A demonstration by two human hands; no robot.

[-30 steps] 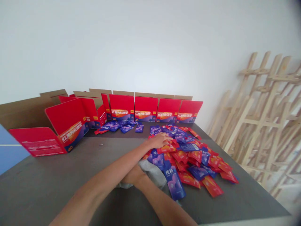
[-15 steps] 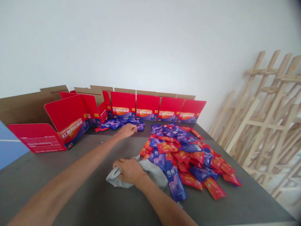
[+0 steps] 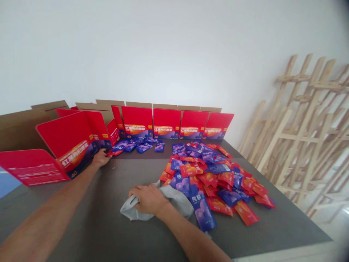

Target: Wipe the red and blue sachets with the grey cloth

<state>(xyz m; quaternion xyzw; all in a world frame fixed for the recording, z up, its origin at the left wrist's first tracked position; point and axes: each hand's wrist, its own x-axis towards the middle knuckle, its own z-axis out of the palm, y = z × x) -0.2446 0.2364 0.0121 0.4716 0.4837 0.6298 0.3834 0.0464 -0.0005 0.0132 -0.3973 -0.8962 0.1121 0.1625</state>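
My left hand [image 3: 100,158] reaches out to the left end of a small row of sachets, its fingers closed at the edge of a red sachet [image 3: 116,151]. Blue-purple sachets [image 3: 130,146] lie just right of it, overlapping flat on the table. Nearer to me, my right hand [image 3: 148,199] grips a crumpled light grey cloth [image 3: 178,202], fingers bunched into its left part. The cloth's right side touches a large heap of red and blue-purple sachets [image 3: 215,178].
Open red cartons [image 3: 167,122] line the wall at the back; more open cartons [image 3: 73,142] stand at the left, close beside my left hand. The grey table [image 3: 131,236] ends at a right edge, beyond which wooden easels [image 3: 294,138] lean.
My left hand has moved left, from the right end of the small sachet row to its left end. My right hand stays on the cloth. The view has shifted slightly.
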